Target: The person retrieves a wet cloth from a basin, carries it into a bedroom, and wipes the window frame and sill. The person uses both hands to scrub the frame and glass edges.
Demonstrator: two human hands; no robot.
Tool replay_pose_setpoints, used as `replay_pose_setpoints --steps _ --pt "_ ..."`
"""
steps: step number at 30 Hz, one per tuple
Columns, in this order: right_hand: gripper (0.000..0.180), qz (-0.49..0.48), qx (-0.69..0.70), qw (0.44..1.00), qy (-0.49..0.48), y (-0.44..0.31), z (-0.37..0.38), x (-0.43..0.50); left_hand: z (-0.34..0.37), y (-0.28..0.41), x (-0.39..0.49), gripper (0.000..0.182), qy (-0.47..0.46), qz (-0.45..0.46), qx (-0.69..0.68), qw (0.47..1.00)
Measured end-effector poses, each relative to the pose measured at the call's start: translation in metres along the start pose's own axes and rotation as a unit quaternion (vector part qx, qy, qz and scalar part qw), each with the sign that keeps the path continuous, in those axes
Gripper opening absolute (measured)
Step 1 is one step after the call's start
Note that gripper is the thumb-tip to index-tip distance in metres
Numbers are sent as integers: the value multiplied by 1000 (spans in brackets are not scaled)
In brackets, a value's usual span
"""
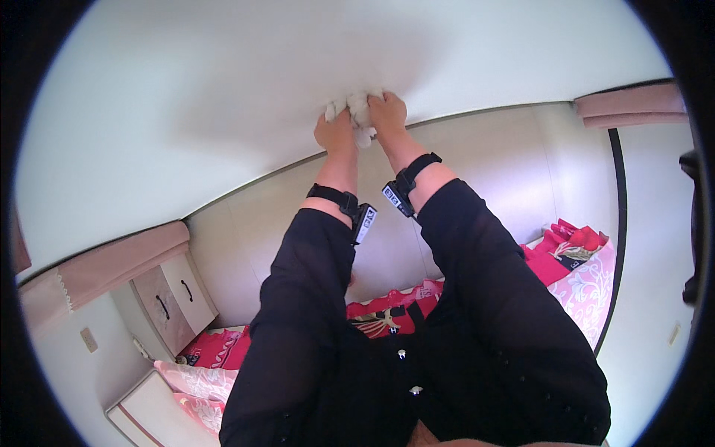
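Observation:
My left hand and my right hand are close together at the upper middle, each closed on a bunched white cloth. The cloth lies against or just in front of a broad, smooth white surface, near its lower edge. Folds of it show between my hands, and a loose end hangs below them. Soft shadows fall on the white surface around my hands. Both forearms are stretched out, and each wears a black strap with a small device.
Beige panelling borders the white surface. Pink patterned bedding shows beyond my arms. At left are a small cabinet with dark handles, pink fabric valance and a wall outlet. More pink fabric hangs at upper right.

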State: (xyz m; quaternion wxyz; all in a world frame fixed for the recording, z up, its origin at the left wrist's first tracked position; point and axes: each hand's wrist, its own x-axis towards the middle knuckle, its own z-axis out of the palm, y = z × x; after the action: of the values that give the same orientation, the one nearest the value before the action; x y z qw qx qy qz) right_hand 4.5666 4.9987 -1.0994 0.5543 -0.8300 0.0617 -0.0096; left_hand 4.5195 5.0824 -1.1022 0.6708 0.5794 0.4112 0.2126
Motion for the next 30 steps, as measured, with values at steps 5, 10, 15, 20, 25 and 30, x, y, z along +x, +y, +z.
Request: replay_pose_setpoints --steps 5,10,15,20,25,30 --pt "28 134 63 989 2 23 18 7 -4 0 2 42 30 -98 -82 991" --pt "24 213 94 972 9 14 21 5 -7 17 1 53 21 -90 -19 996" --pt "19 180 345 906 -167 -32 8 -28 -48 54 -12 43 -24 -74 -189 979" --pt "32 156 506 777 -341 -67 -64 -45 -106 98 -54 46 -201 -89 -237 946" --pt "35 108 511 743 -418 -113 -156 -45 -124 153 -100 47 -296 -136 -282 902" --pt "24 109 523 723 -438 -179 -231 -48 -116 234 -136 51 -395 -145 -227 878"
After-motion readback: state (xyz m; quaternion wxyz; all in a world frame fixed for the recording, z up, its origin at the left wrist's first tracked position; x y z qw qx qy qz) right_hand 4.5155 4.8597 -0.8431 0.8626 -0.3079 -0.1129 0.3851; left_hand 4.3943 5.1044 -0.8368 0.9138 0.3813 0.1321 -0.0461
